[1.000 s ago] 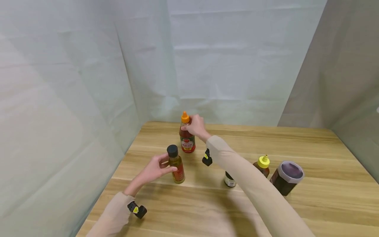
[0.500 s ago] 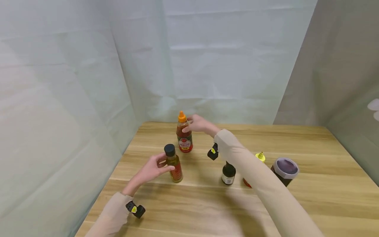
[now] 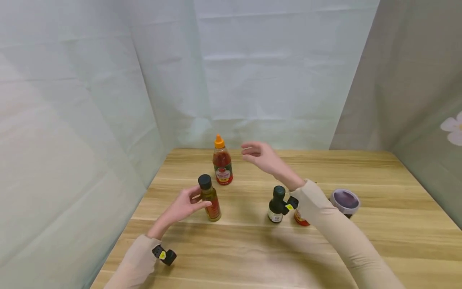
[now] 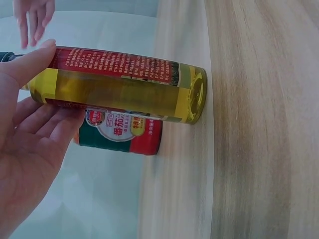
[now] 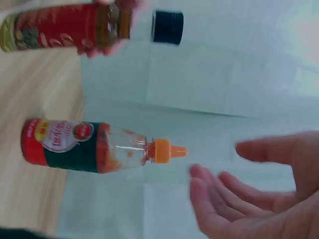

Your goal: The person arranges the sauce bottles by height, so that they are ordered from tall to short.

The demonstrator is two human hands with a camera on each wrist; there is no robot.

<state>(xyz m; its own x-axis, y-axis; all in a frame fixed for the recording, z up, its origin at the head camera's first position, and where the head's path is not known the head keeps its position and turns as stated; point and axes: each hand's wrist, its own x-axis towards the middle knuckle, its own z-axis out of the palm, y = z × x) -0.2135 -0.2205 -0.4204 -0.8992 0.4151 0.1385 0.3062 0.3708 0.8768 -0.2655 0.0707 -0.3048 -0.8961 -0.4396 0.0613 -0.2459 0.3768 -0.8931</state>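
Observation:
My left hand (image 3: 184, 206) grips an upright bottle of yellow oil (image 3: 213, 206) with a red label and black cap. In the left wrist view, the thumb lies across the near side of the bottle and the fingers are behind it. Just beyond stands a tomato sauce squeeze bottle (image 3: 222, 166) with an orange nozzle cap, untouched. My right hand (image 3: 265, 156) hovers to the right of that sauce bottle, holding nothing. Seen from the right wrist, its fingers (image 5: 214, 199) are loosely bent and apart from the orange nozzle.
A dark bottle (image 3: 275, 216) with a white label stands centre right, partly behind the wrist camera. Beside it, a red-based bottle (image 3: 301, 218) is mostly hidden by the right sleeve. Farther right is a dark container (image 3: 333, 197) with a pale rim. Cloth walls enclose the wooden table (image 3: 223, 257).
My right hand has let go of the tomato sauce bottle and moved away to the right. The left hand keeps its hold on the oil bottle. The view has shifted slightly.

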